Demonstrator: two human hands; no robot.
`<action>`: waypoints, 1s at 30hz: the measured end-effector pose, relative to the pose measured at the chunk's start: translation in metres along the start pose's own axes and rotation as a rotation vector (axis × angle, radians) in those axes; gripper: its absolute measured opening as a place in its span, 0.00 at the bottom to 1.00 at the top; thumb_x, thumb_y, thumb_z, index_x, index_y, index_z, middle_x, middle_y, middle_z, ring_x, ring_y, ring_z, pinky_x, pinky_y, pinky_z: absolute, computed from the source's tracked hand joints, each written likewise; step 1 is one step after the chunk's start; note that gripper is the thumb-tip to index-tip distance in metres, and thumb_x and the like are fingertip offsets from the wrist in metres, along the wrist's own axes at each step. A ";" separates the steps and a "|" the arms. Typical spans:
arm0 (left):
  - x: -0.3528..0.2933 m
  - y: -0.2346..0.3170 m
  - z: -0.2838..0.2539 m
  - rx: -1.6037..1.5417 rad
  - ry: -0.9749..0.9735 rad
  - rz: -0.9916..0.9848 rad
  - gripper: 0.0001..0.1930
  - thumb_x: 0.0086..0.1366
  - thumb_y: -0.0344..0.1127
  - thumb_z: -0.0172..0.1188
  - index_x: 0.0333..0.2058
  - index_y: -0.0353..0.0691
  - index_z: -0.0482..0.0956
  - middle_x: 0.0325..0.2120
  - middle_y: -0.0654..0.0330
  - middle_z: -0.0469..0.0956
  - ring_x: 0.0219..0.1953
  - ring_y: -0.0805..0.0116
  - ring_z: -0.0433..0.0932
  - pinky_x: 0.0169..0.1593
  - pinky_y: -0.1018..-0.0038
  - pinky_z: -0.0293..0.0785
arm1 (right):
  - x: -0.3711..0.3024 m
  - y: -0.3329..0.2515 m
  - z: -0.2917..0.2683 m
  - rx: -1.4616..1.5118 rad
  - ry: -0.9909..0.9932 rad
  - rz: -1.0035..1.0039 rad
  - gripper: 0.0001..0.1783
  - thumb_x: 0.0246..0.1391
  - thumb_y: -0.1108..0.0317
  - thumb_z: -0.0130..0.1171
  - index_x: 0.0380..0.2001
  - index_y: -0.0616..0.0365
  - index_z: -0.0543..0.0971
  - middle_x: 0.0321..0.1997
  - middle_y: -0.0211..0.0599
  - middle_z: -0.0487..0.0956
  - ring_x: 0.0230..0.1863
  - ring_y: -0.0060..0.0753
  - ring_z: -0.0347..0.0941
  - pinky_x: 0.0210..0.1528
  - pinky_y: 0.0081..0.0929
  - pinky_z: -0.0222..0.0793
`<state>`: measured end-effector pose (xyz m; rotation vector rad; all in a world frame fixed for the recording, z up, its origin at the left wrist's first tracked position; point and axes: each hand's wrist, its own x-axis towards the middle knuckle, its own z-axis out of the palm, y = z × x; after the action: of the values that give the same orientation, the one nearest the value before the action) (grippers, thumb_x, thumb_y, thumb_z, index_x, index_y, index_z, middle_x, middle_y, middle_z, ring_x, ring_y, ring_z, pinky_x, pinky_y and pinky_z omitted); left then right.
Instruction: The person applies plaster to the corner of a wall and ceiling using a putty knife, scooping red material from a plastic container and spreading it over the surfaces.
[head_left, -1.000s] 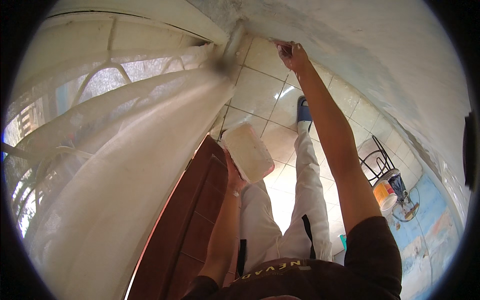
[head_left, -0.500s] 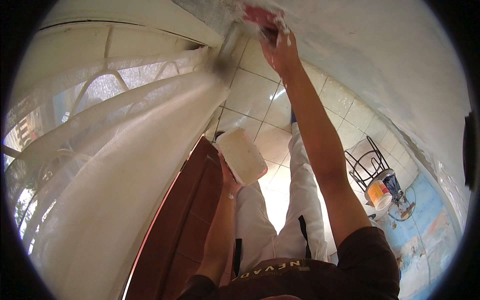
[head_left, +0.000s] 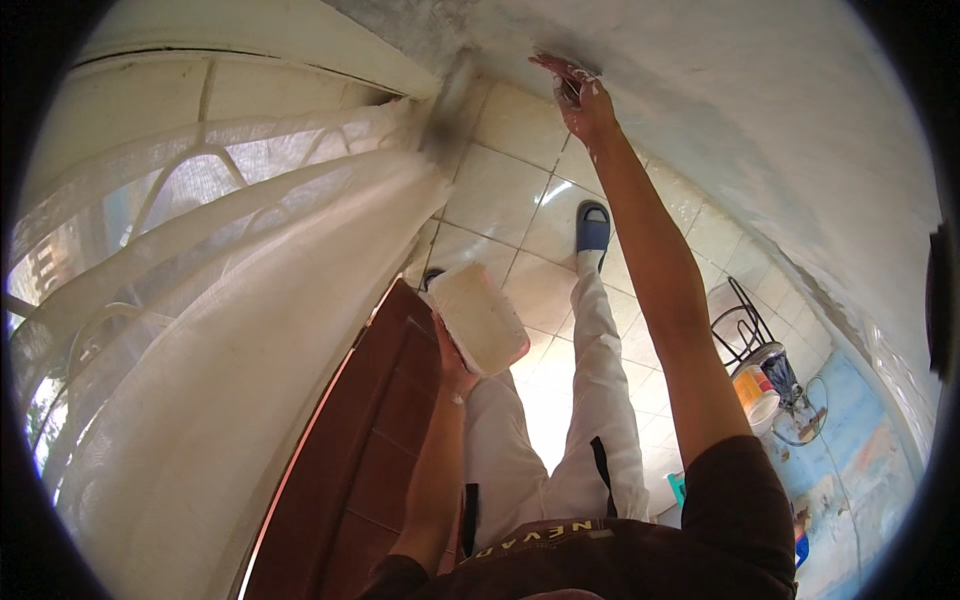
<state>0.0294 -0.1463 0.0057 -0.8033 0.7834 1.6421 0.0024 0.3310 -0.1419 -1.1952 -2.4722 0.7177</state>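
Off-white on its face and pinkish at the edges, that flat rectangular board with rounded corners (head_left: 478,320) is sitting in the person's left hand (head_left: 455,368), over the pale tiled floor (head_left: 490,190) and just ahead of the white trousers (head_left: 600,400). The left fingers are gripping along its left edge, but the board is hiding most of them, so I can't tell how far they're curling under. I'm guessing it's stiff and fairly light; supporting it from below near the middle is sounding safer than pinching one edge. Up top, the right hand (head_left: 583,108) is wrapping its fingers around a thin reddish flat tool (head_left: 555,66), right by the pale grey wall (head_left: 770,130); can't tell if it's touching. White smears (head_left: 592,86) are marking that hand, so I'm expecting a slippery hold. I'd be gripping it firmly from the back.
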 end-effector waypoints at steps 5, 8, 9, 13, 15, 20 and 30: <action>-0.007 -0.002 0.021 0.142 0.055 0.060 0.36 0.70 0.71 0.42 0.68 0.56 0.62 0.64 0.64 0.67 0.64 0.59 0.68 0.64 0.56 0.70 | -0.020 -0.076 -0.139 0.414 0.072 -0.113 0.19 0.57 0.70 0.64 0.50 0.67 0.75 0.45 0.47 0.82 0.45 0.43 0.80 0.51 0.33 0.76; 0.001 -0.006 0.023 0.058 0.060 -0.016 0.36 0.71 0.70 0.42 0.69 0.55 0.61 0.65 0.63 0.66 0.65 0.59 0.67 0.64 0.56 0.69 | -0.062 -0.079 -0.161 1.105 0.218 0.242 0.18 0.62 0.67 0.62 0.50 0.67 0.74 0.50 0.41 0.80 0.47 0.34 0.78 0.54 0.28 0.73; 0.003 -0.006 0.020 0.053 0.059 -0.013 0.36 0.71 0.70 0.42 0.69 0.55 0.61 0.65 0.63 0.66 0.65 0.59 0.67 0.64 0.56 0.69 | -0.072 -0.078 -0.156 1.104 0.213 0.237 0.18 0.62 0.67 0.62 0.50 0.67 0.74 0.50 0.41 0.80 0.47 0.34 0.78 0.54 0.28 0.73; 0.001 -0.003 0.013 0.065 0.050 0.041 0.36 0.72 0.69 0.41 0.69 0.54 0.60 0.64 0.62 0.67 0.65 0.60 0.68 0.65 0.56 0.69 | -0.108 -0.020 -0.077 1.783 -0.050 0.616 0.19 0.66 0.59 0.57 0.49 0.65 0.74 0.51 0.38 0.78 0.46 0.34 0.75 0.54 0.28 0.72; 0.006 -0.005 0.023 0.073 0.023 0.031 0.36 0.72 0.69 0.40 0.69 0.54 0.60 0.64 0.62 0.67 0.65 0.60 0.68 0.65 0.56 0.69 | -0.099 0.038 -0.021 1.721 -0.241 0.570 0.19 0.67 0.57 0.55 0.48 0.64 0.74 0.50 0.38 0.79 0.46 0.34 0.75 0.54 0.28 0.72; -0.006 -0.005 0.029 0.371 -0.093 0.172 0.38 0.71 0.71 0.40 0.70 0.54 0.60 0.66 0.63 0.65 0.66 0.60 0.66 0.65 0.56 0.68 | -0.009 0.062 0.030 1.923 -0.038 0.881 0.13 0.66 0.70 0.48 0.47 0.68 0.75 0.38 0.40 0.78 0.34 0.29 0.73 0.35 0.22 0.74; 0.000 -0.011 -0.001 0.020 -0.021 -0.032 0.37 0.71 0.70 0.41 0.69 0.54 0.60 0.63 0.64 0.68 0.64 0.61 0.69 0.65 0.55 0.69 | -0.072 0.022 -0.144 2.373 -0.012 0.230 0.24 0.64 0.67 0.49 0.58 0.73 0.72 0.45 0.41 0.80 0.41 0.30 0.77 0.44 0.19 0.75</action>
<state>0.0406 -0.1449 0.0038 -0.7790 0.7674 1.6098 0.1277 0.3291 -0.0388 -0.2269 -0.1273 2.2719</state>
